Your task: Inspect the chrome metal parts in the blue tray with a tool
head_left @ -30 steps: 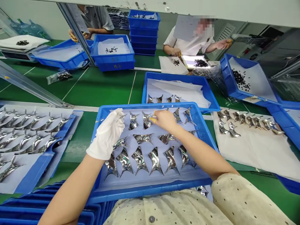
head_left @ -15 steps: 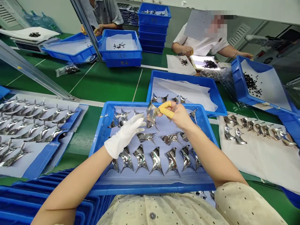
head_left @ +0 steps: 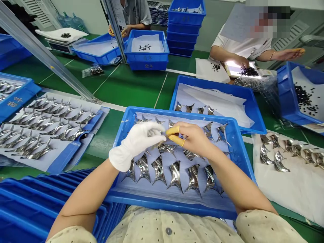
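Observation:
In front of me, my left hand [head_left: 141,140], in a white glove, curls its fingers toward my right hand. My right hand [head_left: 191,136], with yellow finger cots, pinches at the fingertips of the glove. Between them is a shiny curved metal piece [head_left: 156,145] with pointed corners, mostly hidden by the fingers. Both hands are above a blue tray [head_left: 182,206] lined with white paper. Rows of similar polished metal pieces [head_left: 175,174] lie in it, some covered by my hands and forearms.
Paper-covered stacks with metal pieces [head_left: 60,130] stand at left, more on white paper [head_left: 291,185] at right. Behind is another blue tray [head_left: 258,126]. Blue trays [head_left: 37,202] are stacked low at left. A metal post [head_left: 50,57] slants across. Two people work opposite.
My hands have come together, and the metal piece that showed plainly in my right fingers is now mostly covered. The view has shifted left. The co-worker at right has moved their hands.

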`<state>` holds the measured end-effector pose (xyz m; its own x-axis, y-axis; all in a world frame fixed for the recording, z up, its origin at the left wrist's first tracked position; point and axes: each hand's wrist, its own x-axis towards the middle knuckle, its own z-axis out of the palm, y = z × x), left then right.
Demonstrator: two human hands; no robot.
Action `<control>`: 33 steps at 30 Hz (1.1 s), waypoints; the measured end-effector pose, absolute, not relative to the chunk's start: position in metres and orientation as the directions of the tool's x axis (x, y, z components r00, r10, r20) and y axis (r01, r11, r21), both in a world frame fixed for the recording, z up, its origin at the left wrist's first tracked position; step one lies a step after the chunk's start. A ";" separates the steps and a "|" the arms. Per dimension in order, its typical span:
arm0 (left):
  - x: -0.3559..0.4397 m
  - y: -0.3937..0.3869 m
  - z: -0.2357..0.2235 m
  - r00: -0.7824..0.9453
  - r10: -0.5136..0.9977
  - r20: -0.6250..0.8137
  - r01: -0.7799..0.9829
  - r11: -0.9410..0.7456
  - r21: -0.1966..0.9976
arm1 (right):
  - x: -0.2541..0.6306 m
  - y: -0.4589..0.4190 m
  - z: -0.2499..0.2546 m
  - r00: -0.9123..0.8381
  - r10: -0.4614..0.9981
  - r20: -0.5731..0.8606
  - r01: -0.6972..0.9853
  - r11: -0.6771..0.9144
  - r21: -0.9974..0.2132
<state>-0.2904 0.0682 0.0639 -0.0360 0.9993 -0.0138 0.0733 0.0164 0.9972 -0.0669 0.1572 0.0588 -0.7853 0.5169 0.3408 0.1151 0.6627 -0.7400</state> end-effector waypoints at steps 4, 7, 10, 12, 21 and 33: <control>-0.297 0.072 0.063 -0.161 0.986 -0.048 -0.396 -0.020 0.918 | -0.078 0.158 0.049 -0.701 0.702 0.125 0.007 0.182 -0.983; -0.292 0.070 0.058 -0.119 0.993 0.020 -0.306 -0.056 0.950 | -0.090 0.153 0.040 -0.655 0.754 -0.059 -0.092 -0.157 -0.983; -0.285 0.065 0.053 -0.084 0.989 0.120 -0.061 -0.125 0.990 | -0.099 0.144 0.031 -0.691 0.699 -0.184 -0.109 -0.352 -0.930; -0.283 0.063 0.051 -0.103 0.977 0.185 0.067 -0.179 0.982 | -0.103 0.139 0.027 -0.704 0.677 -0.214 -0.103 -0.396 -0.913; -0.284 0.062 0.052 -0.206 0.957 0.205 0.078 -0.193 0.978 | -0.102 0.132 0.021 -0.577 0.799 0.170 -0.073 0.157 -0.985; -0.288 0.057 0.017 -0.221 0.974 -0.054 -0.305 -0.016 0.952 | -0.097 0.117 0.028 -0.542 0.735 0.408 0.052 0.513 -0.857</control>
